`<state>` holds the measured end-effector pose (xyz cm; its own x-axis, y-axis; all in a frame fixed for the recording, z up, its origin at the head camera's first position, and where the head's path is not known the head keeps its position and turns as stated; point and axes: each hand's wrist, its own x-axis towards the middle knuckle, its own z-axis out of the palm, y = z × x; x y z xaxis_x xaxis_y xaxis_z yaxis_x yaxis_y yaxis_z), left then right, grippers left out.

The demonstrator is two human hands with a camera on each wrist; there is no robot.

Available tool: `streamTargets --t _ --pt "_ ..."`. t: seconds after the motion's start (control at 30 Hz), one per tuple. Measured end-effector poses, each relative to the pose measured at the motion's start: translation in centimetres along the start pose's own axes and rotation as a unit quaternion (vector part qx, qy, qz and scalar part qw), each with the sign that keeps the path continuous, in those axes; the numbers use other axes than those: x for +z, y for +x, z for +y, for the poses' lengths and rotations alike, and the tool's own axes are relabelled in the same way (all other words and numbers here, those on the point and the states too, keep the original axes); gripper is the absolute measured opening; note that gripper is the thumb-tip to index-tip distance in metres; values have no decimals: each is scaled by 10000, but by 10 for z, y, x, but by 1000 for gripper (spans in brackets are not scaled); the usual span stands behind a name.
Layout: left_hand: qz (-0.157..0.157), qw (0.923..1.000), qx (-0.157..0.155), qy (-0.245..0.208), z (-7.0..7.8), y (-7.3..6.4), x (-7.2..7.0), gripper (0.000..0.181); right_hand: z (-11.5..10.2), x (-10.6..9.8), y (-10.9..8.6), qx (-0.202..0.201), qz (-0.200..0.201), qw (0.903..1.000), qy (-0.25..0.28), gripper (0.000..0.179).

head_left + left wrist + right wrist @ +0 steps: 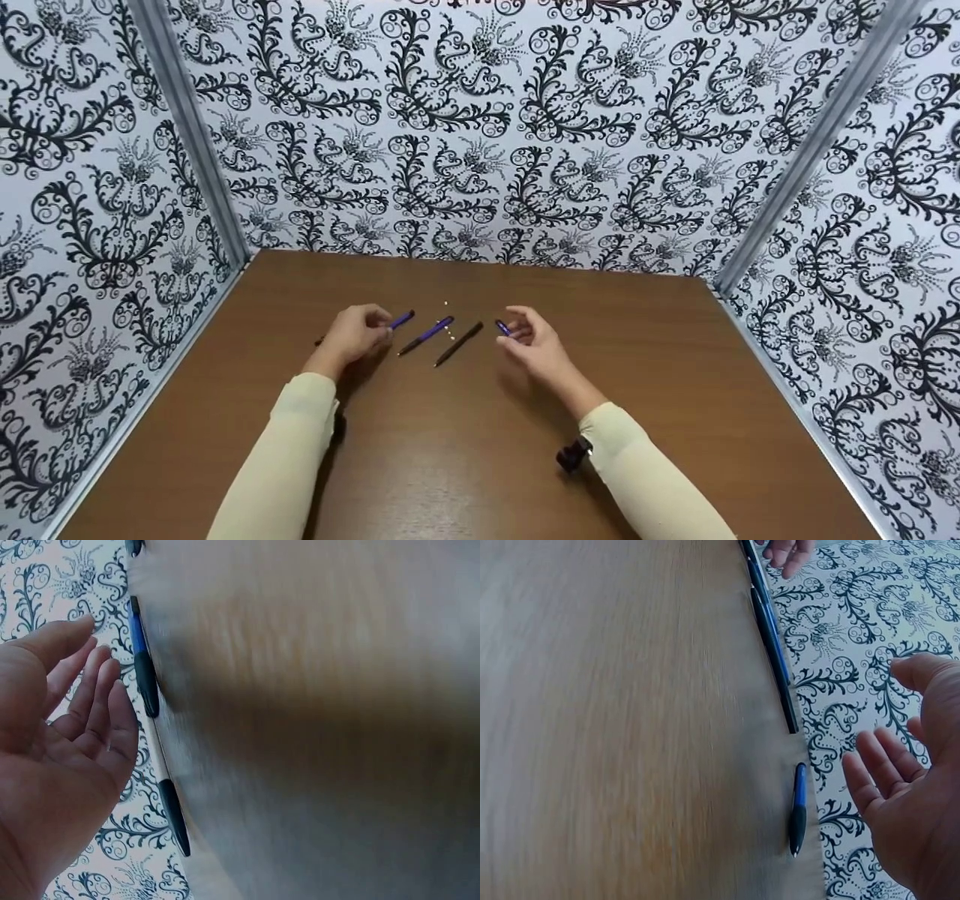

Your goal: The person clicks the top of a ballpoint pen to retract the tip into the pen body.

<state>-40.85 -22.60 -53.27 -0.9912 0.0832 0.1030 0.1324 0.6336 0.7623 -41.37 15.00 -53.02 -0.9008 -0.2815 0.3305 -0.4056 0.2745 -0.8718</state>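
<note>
My left hand [354,334] hovers over the table, fingers loosely bent and apart from the thumb. Close by its fingertips lies a blue pen [403,319]. In the left wrist view a blue pen with a black grip [142,656] and a pale pen with a black end [172,814] lie beyond the fingers. My right hand [536,345] has relaxed, spread fingers, with a short blue-and-black pen [799,806] on the table beside it. Between the hands lie a purple-blue pen with a dark lower half [426,336] and a black pen [459,345], both slanted.
The brown wooden table [465,465] carries a few small pale specks near the middle pens. White walls with black scrollwork [465,150] enclose its back and sides, joined by grey metal posts [199,142]. Dark wrist cameras [574,455] sit at the sleeves.
</note>
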Motion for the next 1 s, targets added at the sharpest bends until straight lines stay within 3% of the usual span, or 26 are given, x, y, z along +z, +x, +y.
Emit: streamTargets --t 0.27,0.67,1.0 --pt "-18 9996 264 12 14 4 13 25 -1 15 6 -117 104 9999 17 51" --pt "-158 9965 782 269 34 6 30 22 -4 39 17 173 405 9982 411 50" --pt "-128 9957 867 291 43 6 39 20 -4 57 27 198 742 9935 843 49"
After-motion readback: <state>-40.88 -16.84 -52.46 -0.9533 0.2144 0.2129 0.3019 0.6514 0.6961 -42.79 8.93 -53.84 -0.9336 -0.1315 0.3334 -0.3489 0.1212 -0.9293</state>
